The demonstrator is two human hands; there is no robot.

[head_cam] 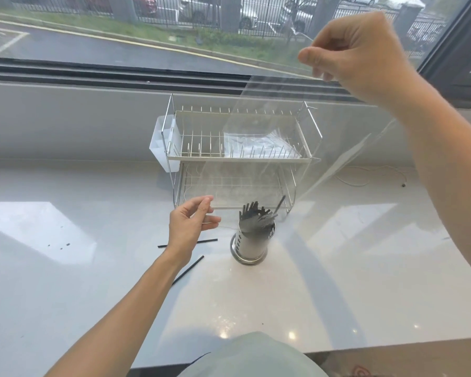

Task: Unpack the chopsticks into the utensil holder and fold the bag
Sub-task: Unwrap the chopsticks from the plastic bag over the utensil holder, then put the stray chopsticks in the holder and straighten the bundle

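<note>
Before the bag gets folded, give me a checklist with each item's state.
1. Bag empty: ok, nothing shows inside the clear film.
2. Chopsticks all in holder: not ok, two chopsticks lie on the counter by the left hand.
3. Right hand grip on bag: ok, it pinches the top edge, held high.
4. Left hand on bag: cannot tell, fingers are at the lower edge, contact unclear.
5. Holder upright: ok, standing before the rack.
</note>
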